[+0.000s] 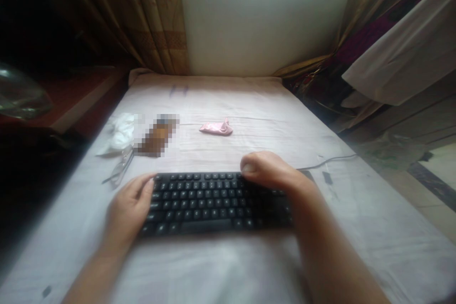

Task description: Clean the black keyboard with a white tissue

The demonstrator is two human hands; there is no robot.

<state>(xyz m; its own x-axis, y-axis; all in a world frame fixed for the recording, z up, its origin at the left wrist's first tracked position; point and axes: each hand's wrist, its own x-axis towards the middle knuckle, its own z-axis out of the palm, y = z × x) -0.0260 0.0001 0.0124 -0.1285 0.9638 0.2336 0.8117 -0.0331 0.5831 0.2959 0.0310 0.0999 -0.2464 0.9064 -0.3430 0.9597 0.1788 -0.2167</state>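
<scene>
A black keyboard (210,203) lies across a table covered with a pale cloth (249,104). My left hand (130,204) grips its left end, thumb on top of the keys and fingers curled down the side. My right hand (270,173) is closed over the keyboard's far right edge, thumb pointing left, and hides that end. A thin cable (331,160) runs from the keyboard's right side off the table edge.
A crumpled pink cloth (216,128) lies beyond the keyboard. At the left are a white rag (120,134), a blurred brown object (158,135) and a pair of glasses (121,167). Curtains and a white wall stand behind; draped fabric hangs at the right.
</scene>
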